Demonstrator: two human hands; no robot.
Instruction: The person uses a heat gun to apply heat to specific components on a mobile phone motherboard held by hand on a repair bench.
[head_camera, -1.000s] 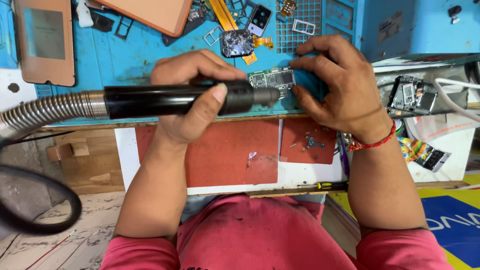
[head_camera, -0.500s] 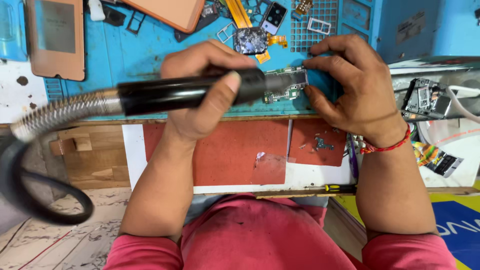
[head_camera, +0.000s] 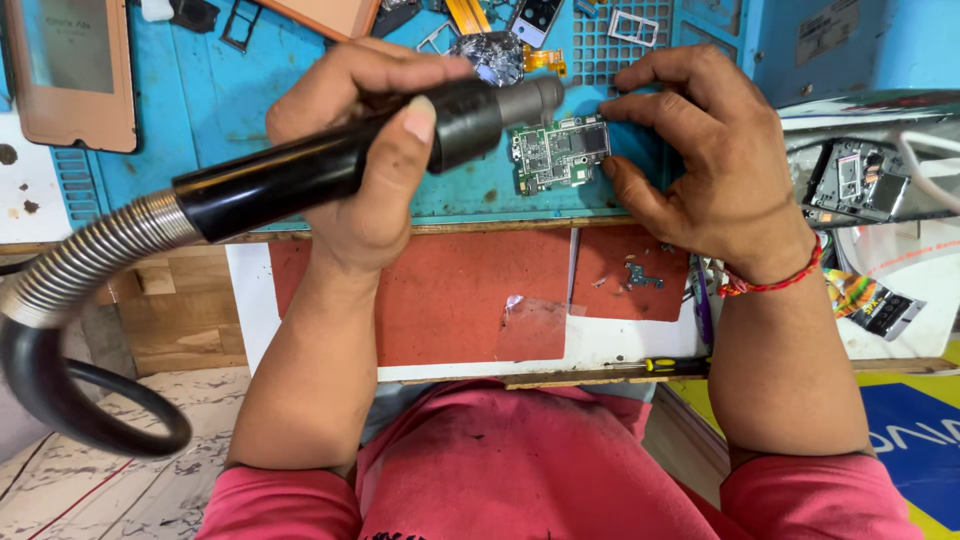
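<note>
My left hand (head_camera: 365, 140) grips a black hot-air wand (head_camera: 330, 160) with a grey nozzle (head_camera: 528, 100) and a ribbed metal hose (head_camera: 85, 262). The nozzle tip sits just above the upper left of a small green circuit board (head_camera: 560, 155) lying on the blue work mat (head_camera: 220, 120). My right hand (head_camera: 715, 165) pinches the board's right edge between thumb and fingers, holding it flat on the mat. A red thread band circles that wrist.
A tan phone case (head_camera: 70, 70) lies at the mat's left. Crumpled foil (head_camera: 488, 55), flex cables and small frames sit behind the board. Red pads (head_camera: 450, 290) cover the lower shelf, with a screwdriver (head_camera: 665, 365) at its front. An opened device (head_camera: 855, 180) rests at right.
The wand has tilted and lifted so its nozzle no longer covers the board, which now shows fully. My right hand still holds the board's right edge.
</note>
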